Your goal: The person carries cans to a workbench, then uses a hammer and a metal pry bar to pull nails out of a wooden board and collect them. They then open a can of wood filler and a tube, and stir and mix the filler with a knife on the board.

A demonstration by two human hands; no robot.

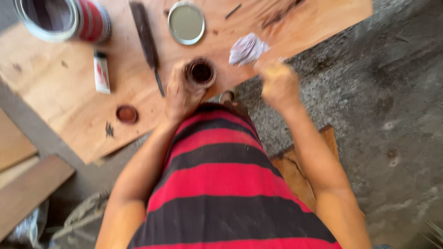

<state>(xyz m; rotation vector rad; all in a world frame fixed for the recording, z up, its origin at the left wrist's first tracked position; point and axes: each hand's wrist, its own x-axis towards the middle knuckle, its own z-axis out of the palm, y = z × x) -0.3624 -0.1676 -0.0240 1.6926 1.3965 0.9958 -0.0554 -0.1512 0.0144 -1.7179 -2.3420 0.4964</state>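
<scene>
The left hand [181, 94] grips the small jar [200, 73] at the board's [60, 87] near edge; it should stay steady. The right hand [279, 85] is blurred, grip unclear.

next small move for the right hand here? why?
Probably bring the right hand and what looks like a yellowish wad in it over to the small jar. The left hand grips that jar on the board, its mouth open and dark inside. The right hand is raised off to the side, blurred, clear of the jar.
</scene>
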